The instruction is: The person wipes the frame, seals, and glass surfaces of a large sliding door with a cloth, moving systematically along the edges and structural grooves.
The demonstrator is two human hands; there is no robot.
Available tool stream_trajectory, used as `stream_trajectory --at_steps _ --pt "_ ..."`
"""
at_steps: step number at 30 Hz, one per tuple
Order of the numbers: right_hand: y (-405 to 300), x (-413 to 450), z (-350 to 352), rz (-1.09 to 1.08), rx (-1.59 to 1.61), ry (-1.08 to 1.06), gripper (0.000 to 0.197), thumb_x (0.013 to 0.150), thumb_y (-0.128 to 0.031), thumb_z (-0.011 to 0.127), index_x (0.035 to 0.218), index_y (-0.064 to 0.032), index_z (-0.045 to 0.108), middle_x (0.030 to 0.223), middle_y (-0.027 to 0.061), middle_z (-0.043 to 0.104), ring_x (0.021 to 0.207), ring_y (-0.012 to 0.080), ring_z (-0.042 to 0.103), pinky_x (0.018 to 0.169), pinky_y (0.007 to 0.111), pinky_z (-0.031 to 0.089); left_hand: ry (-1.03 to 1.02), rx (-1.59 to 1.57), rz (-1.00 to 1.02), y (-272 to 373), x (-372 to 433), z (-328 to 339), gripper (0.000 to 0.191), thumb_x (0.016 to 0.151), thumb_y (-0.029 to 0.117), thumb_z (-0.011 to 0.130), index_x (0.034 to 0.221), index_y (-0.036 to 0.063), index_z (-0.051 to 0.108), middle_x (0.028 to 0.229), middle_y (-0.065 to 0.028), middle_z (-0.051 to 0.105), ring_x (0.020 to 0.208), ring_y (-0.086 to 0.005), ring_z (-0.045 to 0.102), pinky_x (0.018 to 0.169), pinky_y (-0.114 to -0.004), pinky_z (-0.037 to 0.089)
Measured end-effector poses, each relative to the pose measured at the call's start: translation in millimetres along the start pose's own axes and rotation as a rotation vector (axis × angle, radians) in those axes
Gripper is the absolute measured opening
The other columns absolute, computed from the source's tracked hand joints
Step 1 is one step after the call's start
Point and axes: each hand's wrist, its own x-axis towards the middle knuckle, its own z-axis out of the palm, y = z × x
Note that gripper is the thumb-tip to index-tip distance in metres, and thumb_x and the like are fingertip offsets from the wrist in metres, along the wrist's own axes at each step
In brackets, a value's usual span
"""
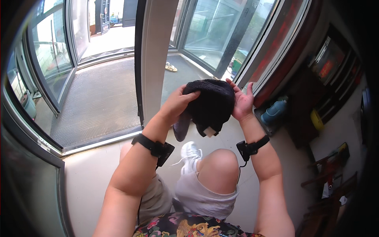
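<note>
A black fuzzy fabric hat with flaps (pixel 211 103) is held up in front of me, its dark inner side towards me. A pale tag or patch sits near its lower edge, and one flap hangs down at the left. My left hand (pixel 180 102) grips the hat's left rim, with the thumb over the fabric. My right hand (pixel 243 102) lies against the right side of the hat, its palm turned up and its thumb and fingers apart. Part of its fingers is hidden behind the hat.
Glass sliding door frames and a white post (pixel 157 65) stand ahead. Beyond them are a dark mat (pixel 100 94) and sandals (pixel 170 67). At the right are a light-blue container (pixel 274 112), a yellow bowl (pixel 317 120) and dark wooden furniture. My knees and a white shoe (pixel 191 154) are below.
</note>
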Motion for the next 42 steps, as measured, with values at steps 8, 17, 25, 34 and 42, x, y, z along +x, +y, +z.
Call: stream_trajectory --at_steps 8,17,25,34,42 --pt "-6 -4 -7 0.009 0.026 -0.038 0.095 0.083 -0.078 0.029 0.134 0.0006 0.044 0.132 0.0162 0.051 0.125 0.0285 0.046 0.109 0.041 0.032 -0.002 -0.193 -0.008 -15 33 25 0.038 0.089 0.016 0.063 0.122 -0.0006 0.051 0.107 -0.0094 0.062 0.096 -0.0161 0.061 0.084 -0.028 0.051" --pt "23 54 -121 0.064 -0.908 0.407 0.070 0.094 -0.062 0.033 0.112 0.0001 0.059 0.104 0.0167 0.066 0.097 0.0268 0.064 0.085 0.039 0.049 -0.092 -0.297 -0.039 -68 73 69 0.042 0.092 0.022 0.063 0.126 0.0050 0.046 0.110 -0.0043 0.057 0.098 -0.0110 0.056 0.085 -0.028 0.048" --pt "39 21 -97 0.189 -0.551 0.044 0.072 0.083 -0.044 0.068 0.137 -0.0051 0.040 0.127 0.0075 0.053 0.114 0.0170 0.052 0.098 0.032 0.041 -0.202 -0.213 -0.352 -94 115 41 0.064 0.097 0.056 0.034 0.123 -0.0008 0.049 0.119 -0.0110 0.054 0.108 -0.0167 0.051 0.095 -0.032 0.041" --pt "-1 72 -170 -0.176 -0.895 0.487 0.059 0.075 0.003 0.070 0.130 -0.0015 0.048 0.109 0.0074 0.063 0.101 0.0152 0.058 0.091 0.030 0.047 0.004 1.141 0.206 -89 151 -22 0.038 0.083 0.022 0.068 0.112 -0.0004 0.059 0.120 -0.0221 0.058 0.109 -0.0388 0.055 0.092 -0.041 0.045" --pt "-221 205 -132 -1.538 -1.939 0.614 0.067 0.071 -0.010 0.074 0.132 -0.0152 0.047 0.120 0.0178 0.052 0.111 0.0363 0.052 0.096 0.043 0.045 0.142 1.575 0.277 -118 193 -43 0.055 0.081 0.015 0.067 0.131 0.0035 0.048 0.149 -0.0214 0.027 0.140 -0.0363 0.021 0.112 -0.050 0.018"
